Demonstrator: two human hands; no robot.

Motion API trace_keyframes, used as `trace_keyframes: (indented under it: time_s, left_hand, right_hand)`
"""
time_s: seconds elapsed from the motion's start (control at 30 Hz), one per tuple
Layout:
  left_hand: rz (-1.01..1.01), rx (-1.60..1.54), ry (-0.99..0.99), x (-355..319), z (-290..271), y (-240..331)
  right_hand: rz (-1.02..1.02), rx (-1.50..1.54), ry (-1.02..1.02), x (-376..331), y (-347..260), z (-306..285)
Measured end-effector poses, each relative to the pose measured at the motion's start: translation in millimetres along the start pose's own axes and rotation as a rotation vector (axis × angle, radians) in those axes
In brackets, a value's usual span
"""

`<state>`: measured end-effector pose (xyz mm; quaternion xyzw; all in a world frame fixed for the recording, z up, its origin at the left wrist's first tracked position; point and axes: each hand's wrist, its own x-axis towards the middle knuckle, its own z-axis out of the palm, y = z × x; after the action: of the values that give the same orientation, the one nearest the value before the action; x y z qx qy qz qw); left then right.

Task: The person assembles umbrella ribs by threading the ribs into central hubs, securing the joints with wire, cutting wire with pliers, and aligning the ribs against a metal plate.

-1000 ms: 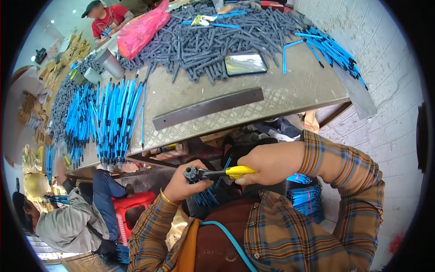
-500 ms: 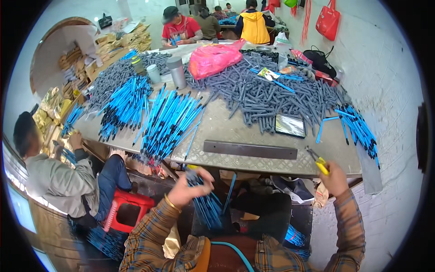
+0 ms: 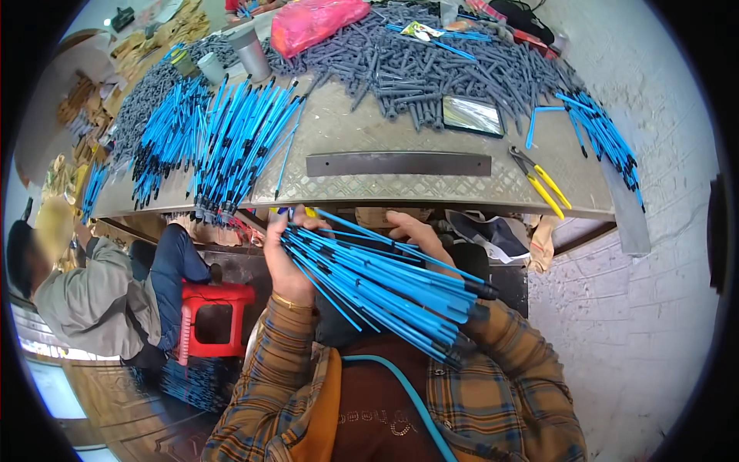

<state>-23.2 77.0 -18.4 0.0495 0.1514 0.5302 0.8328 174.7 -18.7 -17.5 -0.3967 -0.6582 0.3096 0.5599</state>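
Observation:
A thick bundle of blue rods with black ends (image 3: pixel 385 281) lies slantwise across my lap area, fanning out toward the lower right. My left hand (image 3: pixel 286 258) is closed around its gathered upper-left end. Beyond the bundle, my right hand (image 3: pixel 419 235) shows with its fingers partly stretched out, close to or against the rods. The rods hide part of that hand and wrist, and I cannot make out anything gripped in it. Pliers with yellow handles (image 3: pixel 544 185) lie on the tabletop near its front right edge.
On the table (image 3: pixel 346 131) are a dark metal bar (image 3: pixel 396 164), a phone-like black slab (image 3: pixel 472 115), a heap of grey plugs (image 3: pixel 431 73), blue rod piles (image 3: pixel 246 138), a pink bag (image 3: pixel 315 27) and a metal cup (image 3: pixel 250 54). A person (image 3: pixel 92 300) sits left near a red stool (image 3: pixel 215 292).
The pliers have left my right hand and now lie on the table. My left hand has tilted the rod bundle from hanging to slanting, and my right hand has come in beside it. The view tilted down.

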Motion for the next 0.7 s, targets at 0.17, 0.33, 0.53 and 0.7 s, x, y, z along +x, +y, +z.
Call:
trace_keyframes:
  time_s: [0.17,0.33,0.53,0.7]
  left_hand:
    - [-0.043,-0.018,0.042,-3,-25,-12]
    - [0.043,0.058,0.048,8,-52,-7]
    - [0.006,0.333,-0.023,3,-51,-21]
    - [0.104,0.74,0.136,-4,-124,-28]
  right_hand:
    - [-0.294,0.009,-0.165,7,1,8]
    - [-0.289,0.003,-0.154,10,11,27]
    - [-0.214,-0.151,-0.171,22,-17,21]
    - [-0.276,-0.174,-0.293,30,-22,6]
